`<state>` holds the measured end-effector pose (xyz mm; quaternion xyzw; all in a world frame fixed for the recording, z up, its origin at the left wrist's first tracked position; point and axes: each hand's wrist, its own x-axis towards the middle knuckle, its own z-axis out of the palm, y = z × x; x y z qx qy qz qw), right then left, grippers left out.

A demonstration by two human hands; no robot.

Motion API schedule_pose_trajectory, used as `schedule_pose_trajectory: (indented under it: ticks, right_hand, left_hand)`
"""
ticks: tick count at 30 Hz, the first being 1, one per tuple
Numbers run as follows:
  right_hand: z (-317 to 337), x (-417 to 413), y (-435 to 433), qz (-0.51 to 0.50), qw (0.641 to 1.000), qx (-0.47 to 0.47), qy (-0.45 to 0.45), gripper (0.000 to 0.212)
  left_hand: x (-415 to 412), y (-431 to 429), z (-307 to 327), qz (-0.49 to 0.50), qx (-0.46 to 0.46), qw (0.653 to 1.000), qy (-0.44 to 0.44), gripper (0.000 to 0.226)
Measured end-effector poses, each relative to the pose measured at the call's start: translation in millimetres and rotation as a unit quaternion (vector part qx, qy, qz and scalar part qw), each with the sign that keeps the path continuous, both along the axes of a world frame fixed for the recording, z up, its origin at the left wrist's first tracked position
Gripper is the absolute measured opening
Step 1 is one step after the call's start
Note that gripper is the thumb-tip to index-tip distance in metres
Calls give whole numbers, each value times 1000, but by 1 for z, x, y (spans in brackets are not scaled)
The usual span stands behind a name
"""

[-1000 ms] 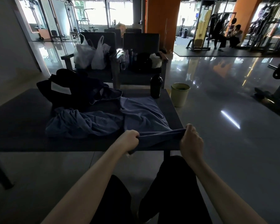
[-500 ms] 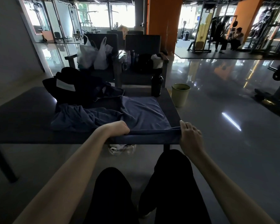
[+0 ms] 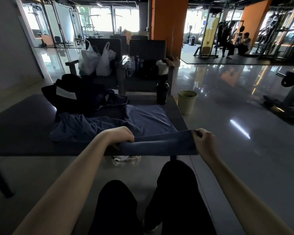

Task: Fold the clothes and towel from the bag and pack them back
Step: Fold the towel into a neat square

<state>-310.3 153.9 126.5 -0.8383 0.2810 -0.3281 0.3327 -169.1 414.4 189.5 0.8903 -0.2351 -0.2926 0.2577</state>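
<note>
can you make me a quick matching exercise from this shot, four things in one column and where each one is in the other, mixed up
Things:
1. blue towel
2. black bag
3. dark bottle
4. green bin

Places:
A. on the floor, right of the table
B. far left of the table, behind the crumpled cloth
C. near edge held up by both hands
D. standing at the table's far right corner

Pairs: 1-C, 2-B, 3-D, 4-A
</note>
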Motion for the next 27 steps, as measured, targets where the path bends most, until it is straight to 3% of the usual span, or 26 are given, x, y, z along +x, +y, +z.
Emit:
schedule_pose_trajectory:
  ticks: [4, 7, 13, 20, 27]
  right_hand:
    - [4, 15, -13, -18, 1000, 16, 17, 36]
    - [6, 31, -19, -29, 999, 29, 33, 40]
    - [1, 81, -27, 2, 995, 84, 57, 23]
    - [-18, 151, -45, 4, 991, 118, 63, 29]
    - [-44, 216, -62, 4, 992, 111, 66, 21]
  left_hand:
    - [11, -5, -2, 23, -35, 998, 50, 24]
    - [25, -9, -9, 47, -86, 993, 62, 18]
    - [72, -21, -35, 155, -176, 972, 4, 11]
    - [144, -38, -70, 234, -164, 956, -60, 14]
    - [199, -61, -106, 276, -128, 944, -127, 18]
